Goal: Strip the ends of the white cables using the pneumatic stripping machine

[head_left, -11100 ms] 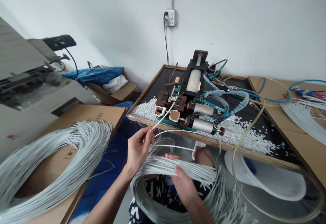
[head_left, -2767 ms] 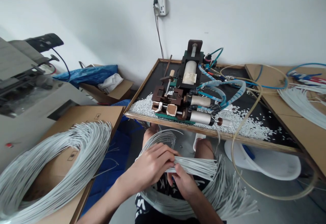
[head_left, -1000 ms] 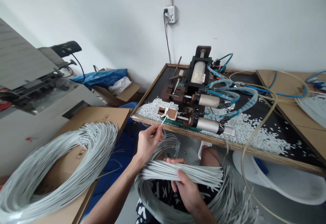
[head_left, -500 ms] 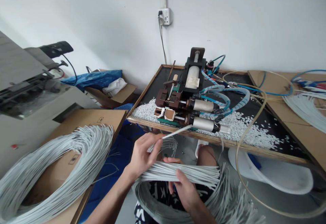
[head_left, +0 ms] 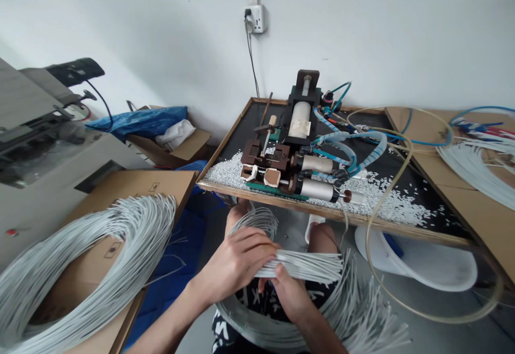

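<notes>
A bundle of thin white cables (head_left: 309, 266) lies looped across my lap. My left hand (head_left: 237, 260) rests on top of the bundle with its fingers curled over the strands. My right hand (head_left: 287, 292) grips the same bundle from below, thumb on top. Ahead, on a black-topped bench (head_left: 225, 147), stands a small pneumatic wire machine (head_left: 295, 153) with two silver cylinders and brown clamp blocks. No cable is in its jaws.
White cut bits (head_left: 386, 206) litter the bench. A big coil of white cable (head_left: 92, 268) lies on a cardboard box at left. A clear hose (head_left: 376, 212) loops off the bench over a white basin (head_left: 430, 265). More cables (head_left: 478, 174) lie at right.
My left hand held one cable end up by the machine a second ago. It has since come down and laid that cable back on the bundle in my lap.
</notes>
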`<state>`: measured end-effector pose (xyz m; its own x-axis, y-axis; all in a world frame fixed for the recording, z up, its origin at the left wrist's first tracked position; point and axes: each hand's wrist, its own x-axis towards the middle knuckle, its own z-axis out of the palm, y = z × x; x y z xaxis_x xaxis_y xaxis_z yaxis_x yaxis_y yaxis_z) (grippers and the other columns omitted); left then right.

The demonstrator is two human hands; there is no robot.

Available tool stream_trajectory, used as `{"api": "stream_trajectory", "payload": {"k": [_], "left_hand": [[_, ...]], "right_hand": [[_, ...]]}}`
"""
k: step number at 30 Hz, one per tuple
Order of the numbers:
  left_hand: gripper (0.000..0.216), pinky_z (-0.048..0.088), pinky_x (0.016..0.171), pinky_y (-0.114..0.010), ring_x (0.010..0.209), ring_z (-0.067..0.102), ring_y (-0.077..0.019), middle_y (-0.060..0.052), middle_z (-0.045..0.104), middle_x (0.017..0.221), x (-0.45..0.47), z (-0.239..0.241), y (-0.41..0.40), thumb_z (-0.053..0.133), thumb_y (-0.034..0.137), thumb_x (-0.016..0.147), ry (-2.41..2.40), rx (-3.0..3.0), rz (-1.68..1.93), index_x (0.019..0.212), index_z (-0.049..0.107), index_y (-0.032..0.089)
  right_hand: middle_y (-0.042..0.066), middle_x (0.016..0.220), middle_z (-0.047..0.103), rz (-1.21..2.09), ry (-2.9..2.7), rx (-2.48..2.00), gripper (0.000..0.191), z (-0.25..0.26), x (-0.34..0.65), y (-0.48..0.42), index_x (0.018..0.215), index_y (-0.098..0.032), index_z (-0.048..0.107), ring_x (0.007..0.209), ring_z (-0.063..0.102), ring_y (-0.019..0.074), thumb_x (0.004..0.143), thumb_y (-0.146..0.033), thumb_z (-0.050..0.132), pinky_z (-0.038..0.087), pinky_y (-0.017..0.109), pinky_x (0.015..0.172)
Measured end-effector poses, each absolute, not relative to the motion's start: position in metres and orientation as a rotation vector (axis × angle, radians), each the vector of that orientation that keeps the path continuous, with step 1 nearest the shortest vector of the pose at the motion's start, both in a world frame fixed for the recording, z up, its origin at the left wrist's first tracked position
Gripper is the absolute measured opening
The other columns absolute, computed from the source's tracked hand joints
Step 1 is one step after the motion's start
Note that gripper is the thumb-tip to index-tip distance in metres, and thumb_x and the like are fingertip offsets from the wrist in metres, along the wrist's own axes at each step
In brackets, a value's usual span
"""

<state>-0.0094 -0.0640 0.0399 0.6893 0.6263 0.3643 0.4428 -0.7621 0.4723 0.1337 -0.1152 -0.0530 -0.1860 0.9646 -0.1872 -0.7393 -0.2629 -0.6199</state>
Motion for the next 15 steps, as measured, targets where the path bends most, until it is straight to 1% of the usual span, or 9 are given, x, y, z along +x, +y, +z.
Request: {"api": "stream_trajectory", "payload": {"k": [2,4,6,9,11,13,15], "left_hand": [[0.015,0.055,0.091,-0.035,0.097,0.068,-0.0212,-0.007,0.075,0.103,-0.009,0.037,-0.066,0.054,0.012,0.102,0.889,2.594,0.812,0.110,0.065,0.016],[0.012,0.056,0.083,-0.029,0.089,0.070,-0.0187,-0.006,0.075,0.096,-0.009,0.035,-0.069,0.054,0.012,0.102,0.970,2.530,0.873,0.108,0.063,0.017],[0.010,0.054,0.072,-0.024,0.079,0.069,-0.0151,-0.003,0.073,0.089,-0.010,0.034,-0.070,0.054,0.013,0.102,1.066,2.384,0.938,0.106,0.062,0.018],[0.007,0.051,0.064,-0.020,0.068,0.066,-0.0120,0.000,0.069,0.079,-0.013,0.036,-0.067,0.054,0.020,0.102,1.198,2.000,1.115,0.103,0.062,0.020],[0.011,0.048,0.057,-0.019,0.059,0.059,-0.0104,0.002,0.063,0.069,-0.014,0.040,-0.062,0.056,0.027,0.102,1.236,1.692,1.217,0.102,0.062,0.019],[0.021,0.038,0.048,-0.018,0.049,0.046,-0.0080,0.006,0.052,0.059,-0.015,0.043,-0.057,0.059,0.036,0.101,1.228,1.460,1.242,0.105,0.065,0.017],[0.033,0.028,0.044,-0.017,0.046,0.035,-0.0066,0.007,0.042,0.055,-0.017,0.046,-0.051,0.061,0.044,0.098,1.216,1.349,1.223,0.107,0.069,0.013]], "right_hand": [[0.001,0.074,0.063,1.732,-0.460,-0.674,0.029,-0.051,0.132,-0.115,0.084,-0.025,0.073,0.055,0.052,0.0166,0.074,-0.050,0.086,0.052,0.033,0.044],[0.000,0.071,0.064,1.735,-0.458,-0.674,0.027,-0.050,0.132,-0.115,0.084,-0.025,0.075,0.053,0.053,0.0159,0.077,-0.049,0.084,0.048,0.030,0.042],[0.001,0.073,0.067,1.748,-0.470,-0.648,0.028,-0.048,0.132,-0.114,0.091,-0.024,0.078,0.055,0.054,0.0155,0.079,-0.049,0.082,0.047,0.028,0.042],[0.003,0.086,0.073,1.760,-0.482,-0.598,0.029,-0.046,0.133,-0.114,0.100,-0.023,0.079,0.061,0.058,0.0160,0.082,-0.046,0.079,0.048,0.026,0.045],[0.005,0.096,0.076,1.765,-0.469,-0.591,0.029,-0.046,0.135,-0.114,0.101,-0.023,0.080,0.066,0.062,0.0170,0.082,-0.045,0.079,0.049,0.025,0.047],[0.007,0.105,0.077,1.776,-0.452,-0.601,0.031,-0.047,0.136,-0.114,0.102,-0.023,0.080,0.074,0.066,0.0192,0.081,-0.046,0.081,0.050,0.025,0.049],[0.009,0.111,0.077,1.799,-0.456,-0.611,0.033,-0.048,0.136,-0.115,0.104,-0.023,0.080,0.082,0.068,0.0214,0.080,-0.047,0.081,0.052,0.024,0.052]]}}
